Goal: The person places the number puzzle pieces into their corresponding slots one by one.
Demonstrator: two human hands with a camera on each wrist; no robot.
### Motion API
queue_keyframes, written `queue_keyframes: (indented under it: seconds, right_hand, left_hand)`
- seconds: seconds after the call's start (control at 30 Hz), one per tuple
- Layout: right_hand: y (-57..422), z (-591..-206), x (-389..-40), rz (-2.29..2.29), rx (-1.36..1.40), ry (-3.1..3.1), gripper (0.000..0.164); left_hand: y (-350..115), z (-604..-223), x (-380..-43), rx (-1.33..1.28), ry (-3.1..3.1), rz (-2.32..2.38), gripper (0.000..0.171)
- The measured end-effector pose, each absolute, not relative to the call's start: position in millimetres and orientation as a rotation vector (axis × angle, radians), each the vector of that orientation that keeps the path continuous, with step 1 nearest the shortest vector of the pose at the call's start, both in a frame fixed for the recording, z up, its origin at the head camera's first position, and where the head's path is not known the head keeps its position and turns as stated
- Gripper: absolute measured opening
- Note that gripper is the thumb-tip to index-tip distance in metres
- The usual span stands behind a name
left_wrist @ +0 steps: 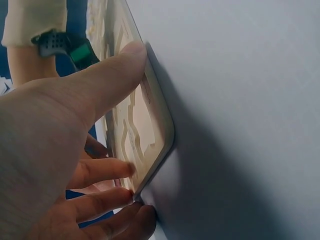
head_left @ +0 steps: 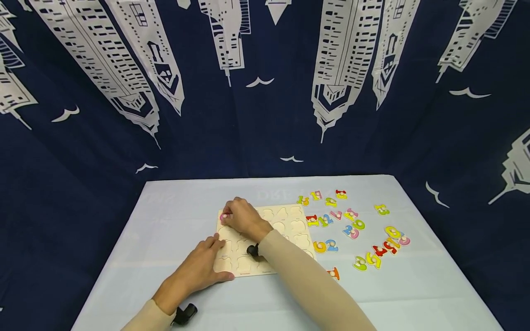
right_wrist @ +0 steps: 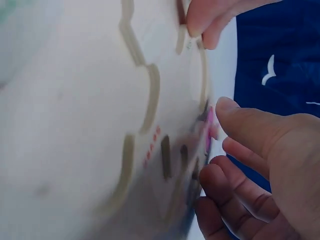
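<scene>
From where I stand, the board [head_left: 291,226] looks like pale wood, matt and smooth; the painted number pieces [head_left: 372,260] to its right also appear wooden, gloss too small to judge. Near side: beige sleeves [head_left: 310,280] of matt cloth, black plastic-looking wrist units [head_left: 187,314]. Table covering [head_left: 165,230] matt, mostly smooth; far curtain [head_left: 248,124] matt printed cloth.

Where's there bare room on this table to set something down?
Left of the puzzle board and left hand, the white table is bare to its edge; another patch lies between the number pieces and the right edge. Crowded: just right of the board, among the pieces, and over it, where the right hand is.
</scene>
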State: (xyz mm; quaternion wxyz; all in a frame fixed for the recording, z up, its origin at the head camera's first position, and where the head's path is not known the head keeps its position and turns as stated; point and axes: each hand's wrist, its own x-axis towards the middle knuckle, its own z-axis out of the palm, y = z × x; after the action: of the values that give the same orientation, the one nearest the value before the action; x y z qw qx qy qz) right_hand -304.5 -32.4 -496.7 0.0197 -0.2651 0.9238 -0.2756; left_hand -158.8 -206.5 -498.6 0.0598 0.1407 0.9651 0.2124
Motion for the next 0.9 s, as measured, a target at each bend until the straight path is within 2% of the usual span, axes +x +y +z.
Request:
queue_keyframes:
  seconds: [0.23, 0.9]
  right_hand:
    - [3, -482, -292, -0.861, -0.857, 2.866, 0.03]
    - [120, -461, -243, -0.889, -0.811, 2.959, 0.023]
  left_hand:
    - [-202, -497, -160, 0.41, 2.913, 0.616, 0.104]
    - [-198, -492, -158, 0.382, 2.903, 0.633, 0.104]
